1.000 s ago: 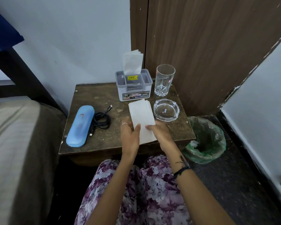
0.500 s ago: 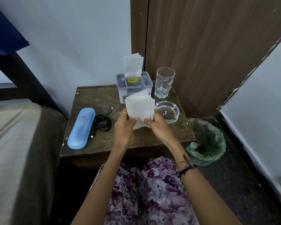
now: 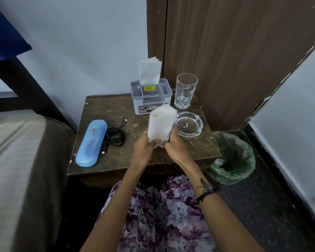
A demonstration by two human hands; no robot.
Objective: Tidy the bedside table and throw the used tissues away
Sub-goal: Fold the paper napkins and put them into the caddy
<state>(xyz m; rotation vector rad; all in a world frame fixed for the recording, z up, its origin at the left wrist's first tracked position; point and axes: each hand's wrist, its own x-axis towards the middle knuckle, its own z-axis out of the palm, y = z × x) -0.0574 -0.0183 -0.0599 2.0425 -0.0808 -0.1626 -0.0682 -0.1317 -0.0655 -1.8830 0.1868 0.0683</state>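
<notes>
A stack of white tissues (image 3: 160,122) stands upright above the middle of the brown bedside table (image 3: 116,160). My left hand (image 3: 144,150) grips its lower left edge and my right hand (image 3: 175,144) grips its lower right edge. Behind the stack sits a grey tissue box (image 3: 151,96) with one tissue poking up. A green-lined bin (image 3: 233,160) holding crumpled tissue stands on the floor right of the table.
A clear drinking glass (image 3: 185,91) and a glass ashtray (image 3: 188,124) sit at the table's back right. On the left lie a blue glasses case (image 3: 91,142) and a coiled black cable (image 3: 115,135). A bed (image 3: 16,170) borders the table's left side.
The tissue stack lay flat on the table under both hands; now both hands have lifted it and hold it upright, its sheets squared together.
</notes>
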